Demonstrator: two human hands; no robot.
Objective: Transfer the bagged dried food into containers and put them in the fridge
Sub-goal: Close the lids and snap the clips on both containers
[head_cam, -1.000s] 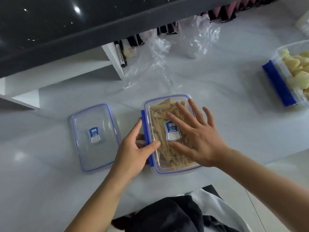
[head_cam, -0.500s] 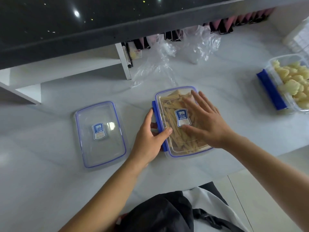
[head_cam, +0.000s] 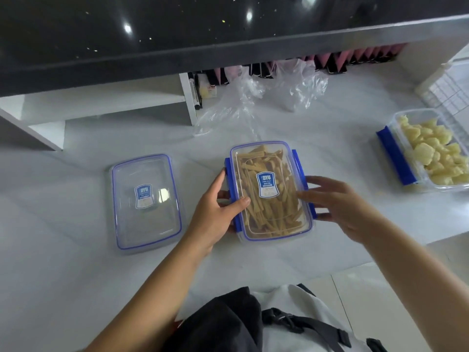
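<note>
A clear container (head_cam: 269,158) full of tan dried strips stands in the middle of the white counter, its blue-rimmed lid on top. My left hand (head_cam: 215,212) grips its left blue clasp, thumb lying on the lid's edge. At the right blue clasp my right hand (head_cam: 337,201) has its fingers stretched out and touching. A second container (head_cam: 431,153) of pale yellow pieces stands lidless at the right edge. A spare lid (head_cam: 146,201) lies flat to the left.
Empty clear plastic bags (head_cam: 253,97) lie crumpled behind the middle container. A dark overhanging ledge (head_cam: 228,47) and a white shelf unit (head_cam: 101,105) close off the back. A white wire rack (head_cam: 446,92) is at the far right. The counter's front edge is close to my body.
My right hand has slid off the top of the lid to the container's right clasp. My left hand keeps its hold on the left clasp.
</note>
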